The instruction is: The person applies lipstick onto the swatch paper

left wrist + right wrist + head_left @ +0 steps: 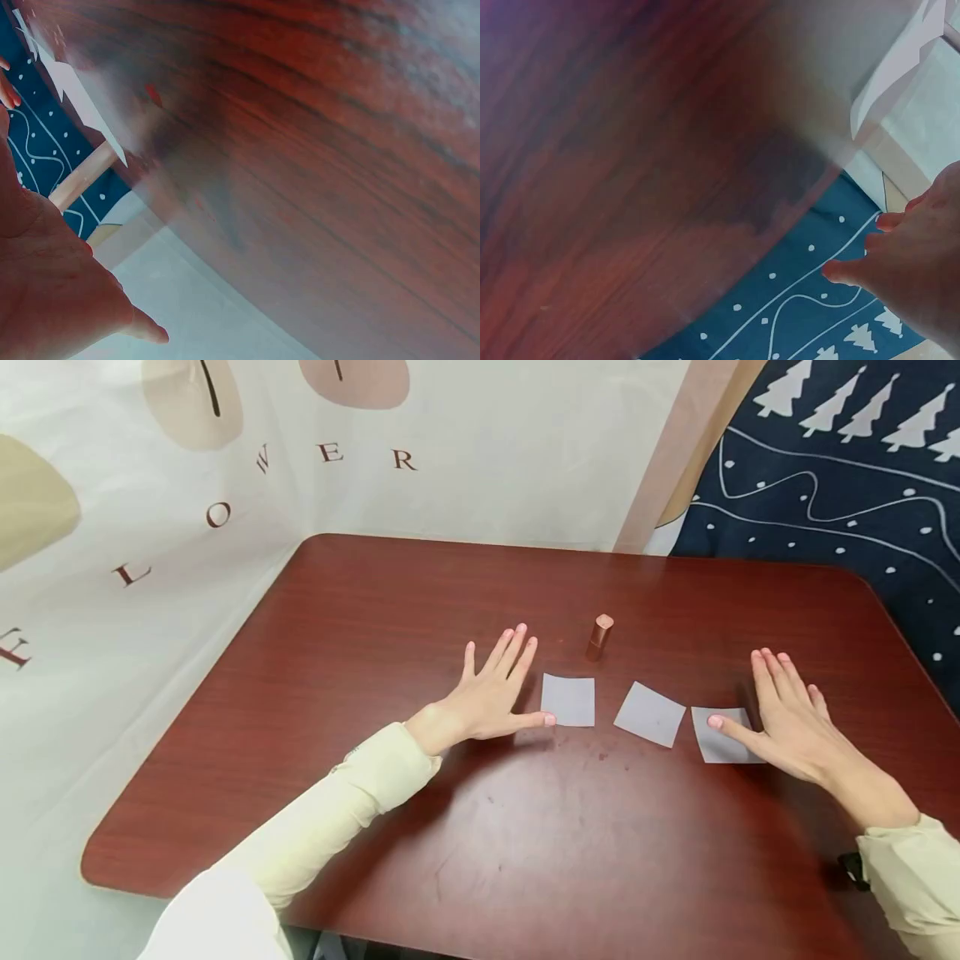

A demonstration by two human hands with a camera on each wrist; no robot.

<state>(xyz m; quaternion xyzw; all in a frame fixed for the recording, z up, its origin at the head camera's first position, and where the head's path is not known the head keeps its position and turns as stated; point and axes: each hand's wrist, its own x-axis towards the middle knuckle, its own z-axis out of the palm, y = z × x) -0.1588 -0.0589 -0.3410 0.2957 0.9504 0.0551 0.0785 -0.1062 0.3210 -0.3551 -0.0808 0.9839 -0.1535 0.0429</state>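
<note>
In the head view my left hand (491, 697) is spread flat over the table, its thumb tip overlapping the lower left corner of a white paper square (570, 700). My right hand (795, 727) is held with straight fingers at the right, its thumb over another paper square (723, 747). Between them lies a third, tilted paper square (650, 714). Behind the papers stands a small copper-coloured tube (598, 637), like a lipstick. Both palms face down and hold nothing. The left wrist view shows the left hand (60, 285) above the wood; the right wrist view shows the right hand (911, 262) likewise.
The reddish-brown wooden table (337, 635) has rounded corners. A white cloth with printed letters (487, 468) hangs behind and to the left. At the back right hangs a dark blue cloth (832, 502) with white trees.
</note>
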